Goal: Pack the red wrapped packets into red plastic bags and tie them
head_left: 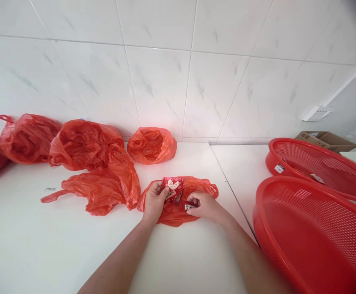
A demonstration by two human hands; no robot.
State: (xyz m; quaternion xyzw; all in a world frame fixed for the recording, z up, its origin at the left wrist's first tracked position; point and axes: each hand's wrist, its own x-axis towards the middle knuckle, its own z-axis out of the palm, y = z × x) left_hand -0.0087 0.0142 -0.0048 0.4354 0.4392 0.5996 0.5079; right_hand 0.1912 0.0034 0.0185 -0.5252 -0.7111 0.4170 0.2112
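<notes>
My left hand [154, 201] grips a small red packet with a white heart [172, 185], thumb on its lower edge. It is held over a flattened red plastic bag [196, 187] lying on the white table [43, 245]. My right hand [203, 205] rests on the same bag with its fingers curled round small red packets [189, 207] that are mostly hidden. More small packets [176, 197] lie between the two hands.
Several red plastic bags stand along the tiled wall: one at the far left [26, 138], a big one [84, 143], a small one [152, 145]. A limp bag [103, 188] lies left of my hands. Two red mesh baskets [314, 228] [319, 163] sit at the right, a cardboard box [326, 140] behind.
</notes>
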